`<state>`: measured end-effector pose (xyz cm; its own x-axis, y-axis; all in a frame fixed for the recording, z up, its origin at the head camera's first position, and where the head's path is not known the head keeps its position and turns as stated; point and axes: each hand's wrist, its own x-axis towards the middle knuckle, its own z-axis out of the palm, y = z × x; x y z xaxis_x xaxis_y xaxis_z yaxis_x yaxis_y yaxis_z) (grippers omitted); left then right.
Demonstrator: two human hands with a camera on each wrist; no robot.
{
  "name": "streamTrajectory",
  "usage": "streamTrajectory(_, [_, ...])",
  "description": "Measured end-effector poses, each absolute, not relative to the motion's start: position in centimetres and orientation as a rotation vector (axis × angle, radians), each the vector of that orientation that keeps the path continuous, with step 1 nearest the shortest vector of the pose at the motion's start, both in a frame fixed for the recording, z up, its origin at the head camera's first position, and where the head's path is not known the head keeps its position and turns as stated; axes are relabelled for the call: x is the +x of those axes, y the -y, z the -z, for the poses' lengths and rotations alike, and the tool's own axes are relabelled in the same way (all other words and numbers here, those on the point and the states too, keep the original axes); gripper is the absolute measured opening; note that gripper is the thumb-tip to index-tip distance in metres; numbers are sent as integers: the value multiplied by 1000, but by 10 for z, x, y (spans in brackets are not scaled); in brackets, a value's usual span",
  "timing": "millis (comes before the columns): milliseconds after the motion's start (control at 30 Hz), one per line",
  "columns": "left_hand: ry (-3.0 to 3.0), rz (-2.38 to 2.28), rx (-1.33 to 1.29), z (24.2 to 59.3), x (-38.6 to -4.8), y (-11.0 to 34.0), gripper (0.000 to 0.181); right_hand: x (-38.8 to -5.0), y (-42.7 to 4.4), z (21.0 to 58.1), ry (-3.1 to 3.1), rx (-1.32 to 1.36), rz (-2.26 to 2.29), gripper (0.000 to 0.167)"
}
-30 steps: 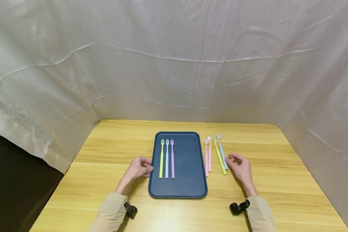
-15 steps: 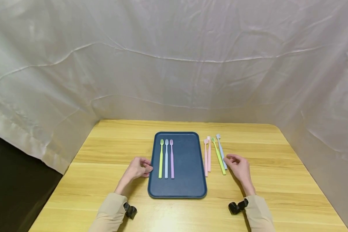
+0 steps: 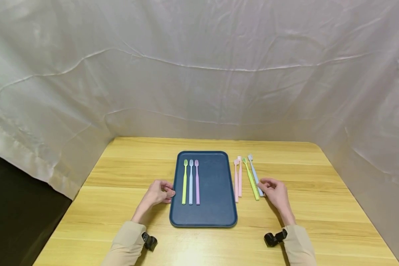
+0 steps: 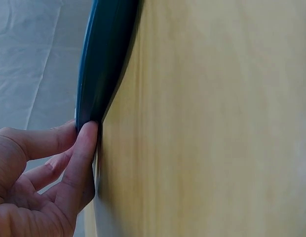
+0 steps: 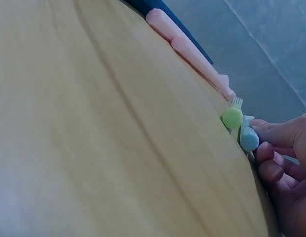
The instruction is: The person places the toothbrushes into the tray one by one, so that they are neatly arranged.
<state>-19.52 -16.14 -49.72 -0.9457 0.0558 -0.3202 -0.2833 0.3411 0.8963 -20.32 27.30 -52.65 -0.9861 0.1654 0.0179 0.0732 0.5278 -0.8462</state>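
Note:
A dark blue tray (image 3: 217, 195) lies on the table with three toothbrushes side by side on its left part: a yellow-green one (image 3: 184, 186), a light blue one (image 3: 191, 186) and a purple one (image 3: 197, 186). My left hand (image 3: 157, 193) pinches the tray's left rim between thumb and fingers, plain in the left wrist view. Right of the tray, my right hand (image 3: 276, 193) pinches the lower handle of another light blue toothbrush (image 5: 249, 139). Beside that brush lies a green toothbrush (image 3: 251, 181). Two pink toothbrushes (image 3: 236, 186) lie close to the tray's right edge.
The wooden table (image 3: 126, 166) reaches to a pale grey cloth (image 3: 219, 92) hung at the back and sides. A black wrist camera (image 3: 150, 242) sits on the left wrist and another black camera (image 3: 273, 239) on the right.
The right hand has shifted slightly, and the handle end of the light blue toothbrush beside it has moved a little right and nearer. The left hand and tray stay put.

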Motion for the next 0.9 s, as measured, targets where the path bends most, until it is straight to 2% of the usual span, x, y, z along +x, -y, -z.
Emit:
streamTrajectory(433, [-2318,-1641,-218,497,-195,160,25,-194,-281,518,2650,-143,-1747,43])
streamTrajectory(900, [-2315,-1646,-205,499,-196,162,24,-200,-280,519,2673,-166,-1683,43])
